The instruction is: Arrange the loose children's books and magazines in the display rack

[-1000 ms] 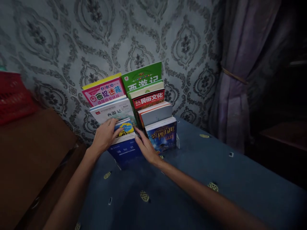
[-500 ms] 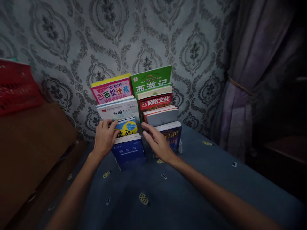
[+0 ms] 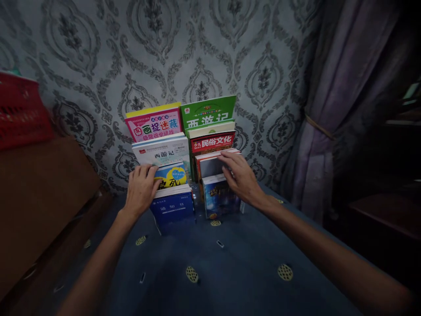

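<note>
Your left hand [image 3: 142,189] lay flat, unclenched, against the yellow-and-blue book [image 3: 171,175]; your right hand [image 3: 241,175], fingers spread, rested on the grey book [image 3: 212,166] behind the dark fantasy book [image 3: 219,197]

This looks like a room in a home, dimly lit. The grey damask-patterned wallpaper [image 3: 98,57] covers the wall behind, and a purple fabric curtain [image 3: 332,101] tied back with a cord hangs at the right. A dark blue cloth with small pale dots [image 3: 210,272] covers the surface, where two tiered rows of colourful children's and school books [image 3: 184,149] stand. A brown wooden cabinet [image 3: 42,193] bearing a red plastic basket [image 3: 19,109] sits at the left.
</note>
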### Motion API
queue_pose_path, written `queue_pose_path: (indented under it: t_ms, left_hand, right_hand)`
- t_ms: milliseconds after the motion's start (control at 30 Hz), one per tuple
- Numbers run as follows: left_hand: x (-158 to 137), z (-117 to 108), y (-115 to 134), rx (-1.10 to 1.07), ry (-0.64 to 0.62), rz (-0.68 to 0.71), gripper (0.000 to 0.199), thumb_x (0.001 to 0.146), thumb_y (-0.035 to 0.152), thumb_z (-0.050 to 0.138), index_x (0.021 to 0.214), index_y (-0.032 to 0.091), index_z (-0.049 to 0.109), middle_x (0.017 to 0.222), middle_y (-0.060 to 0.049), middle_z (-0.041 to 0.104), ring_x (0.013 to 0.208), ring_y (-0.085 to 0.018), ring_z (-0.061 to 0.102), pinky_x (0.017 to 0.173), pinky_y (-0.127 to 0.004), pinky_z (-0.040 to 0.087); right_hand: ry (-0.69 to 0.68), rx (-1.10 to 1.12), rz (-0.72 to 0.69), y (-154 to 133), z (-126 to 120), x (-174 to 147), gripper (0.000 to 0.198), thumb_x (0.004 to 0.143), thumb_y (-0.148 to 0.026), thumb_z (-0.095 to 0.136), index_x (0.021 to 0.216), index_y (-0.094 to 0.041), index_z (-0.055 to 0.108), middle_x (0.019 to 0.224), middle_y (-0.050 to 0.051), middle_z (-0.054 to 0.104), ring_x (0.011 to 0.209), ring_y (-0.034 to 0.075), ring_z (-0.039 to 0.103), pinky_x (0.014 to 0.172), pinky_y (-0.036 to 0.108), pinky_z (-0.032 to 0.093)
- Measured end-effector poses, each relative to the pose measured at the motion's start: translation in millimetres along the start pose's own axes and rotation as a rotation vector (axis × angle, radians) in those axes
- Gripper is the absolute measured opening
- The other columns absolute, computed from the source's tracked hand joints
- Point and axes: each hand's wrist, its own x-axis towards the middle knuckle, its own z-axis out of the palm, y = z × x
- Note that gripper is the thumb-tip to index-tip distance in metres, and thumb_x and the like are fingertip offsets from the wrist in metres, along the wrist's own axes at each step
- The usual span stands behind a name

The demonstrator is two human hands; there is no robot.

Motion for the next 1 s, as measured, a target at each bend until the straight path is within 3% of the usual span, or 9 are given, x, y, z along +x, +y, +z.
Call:
queue_pose_path:
  t_ms: [133,433,700,1000]
  left_hand:
    - [-2.4,-1.2,1.1,-0.015,0.006,-0.007,0.031,0.097,0.031,0.055,0.125,0.016,0.059,0.123,-0.016,0.063,0.112,-0.033,0.054,0.095,-0.045,0.045]
    - [-7.9,-1.8,-4.5,-0.084,0.052,0.031,0.031,0.099,0.027,0.052,0.126,0.015,0.061,0.127,-0.017,0.061,0.118,-0.033,0.053,0.097,-0.046,0.047]
    - [-12.6,-8.6,-1.5,-0.102,0.097,0.059,0.028,0.101,0.021,0.045,0.12,0.014,0.064,0.117,-0.015,0.064,0.108,-0.03,0.056,0.092,-0.044,0.048]
    - [-4.1,-17.2,6.3,-0.013,-0.039,0.006,0.025,0.099,0.025,0.049,0.118,0.015,0.062,0.116,-0.014,0.065,0.107,-0.031,0.057,0.087,-0.044,0.047]
  right_hand:
    - [-0.032,-0.098,-0.054,12.6,3.0,0.7,0.04,0.098,-0.022,0.045,0.134,-0.02,0.061,0.138,0.015,0.061,0.129,0.031,0.055,0.112,0.058,0.043]
    - [-0.044,-0.19,-0.083,11.0,4.9,-1.3,0.041,0.097,-0.021,0.046,0.136,-0.018,0.058,0.139,0.017,0.059,0.13,0.034,0.052,0.11,0.059,0.045]
    - [-0.048,-0.2,-0.092,11.7,3.5,-0.9,0.043,0.095,-0.02,0.047,0.137,-0.021,0.057,0.14,0.017,0.057,0.131,0.035,0.052,0.11,0.061,0.045]
    - [-0.008,-0.221,-0.106,9.4,3.1,3.8,0.036,0.096,-0.02,0.047,0.13,-0.02,0.061,0.14,0.018,0.056,0.131,0.034,0.051,0.11,0.058,0.045]
